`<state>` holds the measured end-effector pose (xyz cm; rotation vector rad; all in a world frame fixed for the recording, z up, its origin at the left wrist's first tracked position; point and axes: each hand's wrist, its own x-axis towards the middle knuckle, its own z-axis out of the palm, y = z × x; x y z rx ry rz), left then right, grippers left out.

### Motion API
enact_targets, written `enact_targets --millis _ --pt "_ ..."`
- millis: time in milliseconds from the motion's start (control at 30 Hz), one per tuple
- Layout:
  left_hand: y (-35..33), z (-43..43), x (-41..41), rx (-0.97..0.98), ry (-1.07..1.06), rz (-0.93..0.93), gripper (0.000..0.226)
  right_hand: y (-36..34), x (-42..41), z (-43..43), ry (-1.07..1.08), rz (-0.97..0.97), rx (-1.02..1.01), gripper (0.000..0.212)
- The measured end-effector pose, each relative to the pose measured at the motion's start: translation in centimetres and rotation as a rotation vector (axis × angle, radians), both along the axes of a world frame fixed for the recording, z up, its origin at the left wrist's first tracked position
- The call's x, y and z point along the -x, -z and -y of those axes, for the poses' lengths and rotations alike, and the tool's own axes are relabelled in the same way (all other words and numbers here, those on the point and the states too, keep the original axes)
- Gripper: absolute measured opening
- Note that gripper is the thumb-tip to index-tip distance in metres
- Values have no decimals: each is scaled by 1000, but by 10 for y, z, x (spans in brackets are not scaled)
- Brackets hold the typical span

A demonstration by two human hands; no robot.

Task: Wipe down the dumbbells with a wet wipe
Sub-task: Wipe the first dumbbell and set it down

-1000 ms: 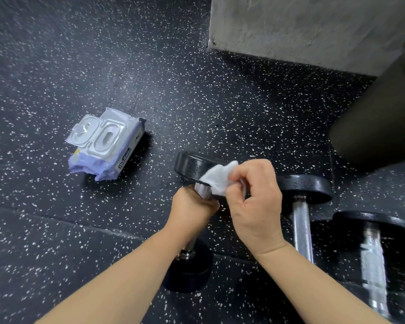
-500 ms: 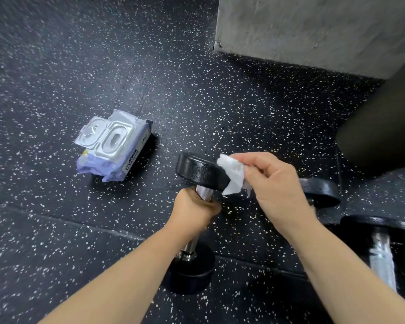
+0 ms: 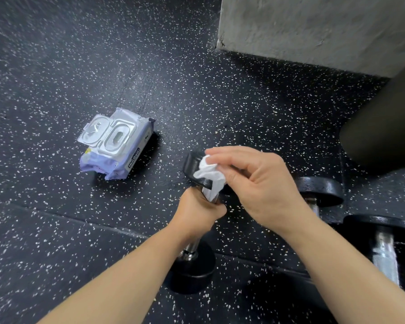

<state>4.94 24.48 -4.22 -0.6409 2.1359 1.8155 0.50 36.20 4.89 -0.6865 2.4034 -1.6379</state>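
A black dumbbell [image 3: 192, 270] with a chrome handle is tilted up off the speckled floor, its near head resting on the floor. My left hand [image 3: 198, 212] grips the handle. My right hand [image 3: 260, 183] pinches a crumpled white wet wipe [image 3: 209, 175] against the top of the dumbbell's raised far head, which my fingers partly hide. Two more black dumbbells lie to the right, one [image 3: 319, 188] just behind my right wrist and one [image 3: 384, 246] at the right edge.
A lilac pack of wet wipes [image 3: 117, 146] lies on the floor to the left with its clear lid flipped open. A grey concrete block [image 3: 313, 29] stands at the back right. A dark cylinder [image 3: 384, 127] lies at the right.
My right hand has moved the wipe from the underside of the raised head up onto its top and leftward. My left hand keeps its grip on the handle. The camera has shifted slightly.
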Motion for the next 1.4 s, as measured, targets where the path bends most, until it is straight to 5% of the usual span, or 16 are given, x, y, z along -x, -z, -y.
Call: enact_targets --millis 133,400,667,733,867,1000,1133,1400 --pt "-2 -3 0 32 47 1 18 -5 27 0 -150 279 -18 24" --pt "1 -9 2 42 94 10 30 13 46 -23 -76 413 -123 17" --pt "2 -10 4 87 77 41 39 18 32 -49 80 344 -307 32" --pt "1 -10 4 79 75 34 38 10 27 -49 73 392 -239 21" --pt "0 -10 3 86 75 35 38 2 20 -42 145 401 -211 49" --pt "-1 -10 4 79 89 37 33 8 20 -41 184 289 -290 43" --pt "0 -7 2 22 92 15 31 1 15 -41 198 338 -196 16" --pt "0 1 4 -31 48 57 30 -19 5 -28 124 357 -52 12"
